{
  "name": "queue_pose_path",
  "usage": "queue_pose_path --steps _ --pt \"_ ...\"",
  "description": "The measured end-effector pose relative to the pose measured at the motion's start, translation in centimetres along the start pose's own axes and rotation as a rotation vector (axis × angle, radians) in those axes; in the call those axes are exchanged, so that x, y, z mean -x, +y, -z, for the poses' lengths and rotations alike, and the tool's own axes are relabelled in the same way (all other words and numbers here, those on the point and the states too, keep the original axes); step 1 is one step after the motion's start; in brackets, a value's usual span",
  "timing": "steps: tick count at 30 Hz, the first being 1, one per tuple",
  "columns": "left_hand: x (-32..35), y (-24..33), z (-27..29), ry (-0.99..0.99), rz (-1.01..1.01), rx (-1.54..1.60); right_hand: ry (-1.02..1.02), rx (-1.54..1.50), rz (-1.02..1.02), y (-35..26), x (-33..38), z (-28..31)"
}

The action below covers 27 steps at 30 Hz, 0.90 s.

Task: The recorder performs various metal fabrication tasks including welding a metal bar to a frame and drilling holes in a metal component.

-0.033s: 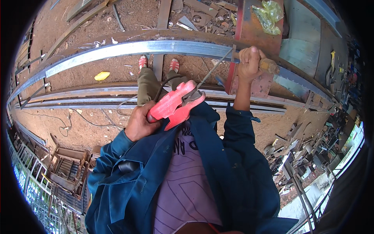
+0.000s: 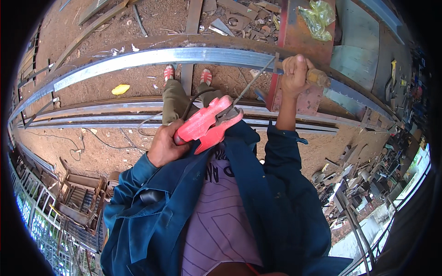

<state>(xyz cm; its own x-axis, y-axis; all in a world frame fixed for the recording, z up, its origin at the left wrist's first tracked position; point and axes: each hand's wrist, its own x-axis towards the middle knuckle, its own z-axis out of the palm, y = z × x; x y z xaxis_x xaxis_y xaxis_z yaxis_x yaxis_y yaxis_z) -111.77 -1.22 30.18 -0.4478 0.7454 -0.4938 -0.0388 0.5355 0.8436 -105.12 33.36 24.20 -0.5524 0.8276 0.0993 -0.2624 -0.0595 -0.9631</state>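
My left hand [image 2: 166, 145] is closed round the grip of a red welding electrode holder [image 2: 202, 122], held in front of my chest. From its jaws a thin grey welding rod [image 2: 252, 83] slants up and to the right. The rod's far end meets or nearly meets a small flat metal piece at the right end of a bright steel bar [image 2: 175, 56]. My right hand [image 2: 293, 78] is a fist round a tool with a thick brown handle [image 2: 318, 79]. Its kind is not plain, and the fingers hide its middle. A dark cable [image 2: 191, 105] runs by the holder.
More long steel bars [image 2: 106, 118] lie between me and the bright bar. A rusty red steel piece [image 2: 301, 99] is under my right hand, with a clear yellowish plastic bag [image 2: 317, 20] beyond. Scrap [image 2: 363, 184] litters the right; a yellow object [image 2: 120, 89] lies on the dirt.
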Motion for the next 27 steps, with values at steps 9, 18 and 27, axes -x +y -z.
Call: queue_pose_path --steps 9,18,27 --pt "0.9 1.8 0.0 -0.009 0.091 -0.07 -0.049 -0.002 -0.002 0.1 0.0 0.3" --pt "1.3 2.8 0.3 -0.031 0.111 -0.096 -0.072 0.028 0.009 -0.1 0.0 0.3" --pt "1.4 5.0 1.3 -0.08 0.166 -0.131 -0.097 0.031 -0.003 -0.1 0.0 0.4"
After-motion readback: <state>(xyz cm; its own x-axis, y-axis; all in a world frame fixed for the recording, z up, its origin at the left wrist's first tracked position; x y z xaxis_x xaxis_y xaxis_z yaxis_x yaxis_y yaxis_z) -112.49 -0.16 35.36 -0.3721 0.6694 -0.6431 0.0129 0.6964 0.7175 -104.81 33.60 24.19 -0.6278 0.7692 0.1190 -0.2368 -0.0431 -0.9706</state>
